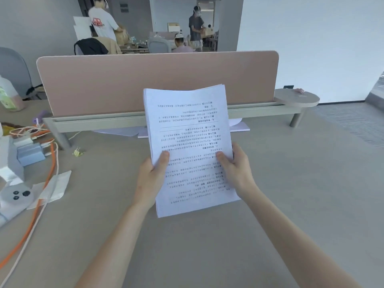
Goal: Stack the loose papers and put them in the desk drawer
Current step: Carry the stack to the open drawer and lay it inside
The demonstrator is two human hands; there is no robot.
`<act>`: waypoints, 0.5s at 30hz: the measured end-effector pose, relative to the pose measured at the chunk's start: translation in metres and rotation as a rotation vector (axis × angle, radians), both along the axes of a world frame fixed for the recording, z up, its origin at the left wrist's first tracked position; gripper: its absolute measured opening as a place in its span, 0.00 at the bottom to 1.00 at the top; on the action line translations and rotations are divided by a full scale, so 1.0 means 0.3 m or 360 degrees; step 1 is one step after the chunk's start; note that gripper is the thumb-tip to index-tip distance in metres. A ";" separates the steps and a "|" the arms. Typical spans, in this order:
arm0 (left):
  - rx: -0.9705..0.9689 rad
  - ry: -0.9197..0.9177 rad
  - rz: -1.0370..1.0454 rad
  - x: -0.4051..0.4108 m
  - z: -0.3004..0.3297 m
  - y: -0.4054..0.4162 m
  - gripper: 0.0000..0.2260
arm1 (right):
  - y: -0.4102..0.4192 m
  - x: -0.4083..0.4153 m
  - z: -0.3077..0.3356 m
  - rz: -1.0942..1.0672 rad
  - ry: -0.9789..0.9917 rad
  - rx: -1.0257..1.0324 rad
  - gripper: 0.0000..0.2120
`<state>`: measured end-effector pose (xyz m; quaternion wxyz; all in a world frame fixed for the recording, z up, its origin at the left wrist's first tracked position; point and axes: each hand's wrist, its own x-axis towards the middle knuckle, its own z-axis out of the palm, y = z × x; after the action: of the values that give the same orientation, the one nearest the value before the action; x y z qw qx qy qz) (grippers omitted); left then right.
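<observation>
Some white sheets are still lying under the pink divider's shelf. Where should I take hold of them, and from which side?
Probably by the near right corner of the loose white sheets, coming low from the front. That flat corner juts out from under the grey shelf rail, which blocks any approach from above. Both the left hand and right hand have a grip on the printed paper stack.
</observation>
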<state>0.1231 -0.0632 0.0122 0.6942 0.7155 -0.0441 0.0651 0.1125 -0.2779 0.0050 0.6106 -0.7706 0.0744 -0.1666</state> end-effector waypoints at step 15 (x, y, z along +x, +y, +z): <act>-0.0228 0.0277 -0.0142 -0.228 0.067 -0.335 0.15 | -0.308 -0.362 0.094 -0.0250 -0.0026 -0.0030 0.16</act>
<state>0.0546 -0.1638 0.0324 0.7469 0.6644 -0.0108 -0.0251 0.0041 -0.3704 0.0332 0.5890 -0.7667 0.1282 -0.2211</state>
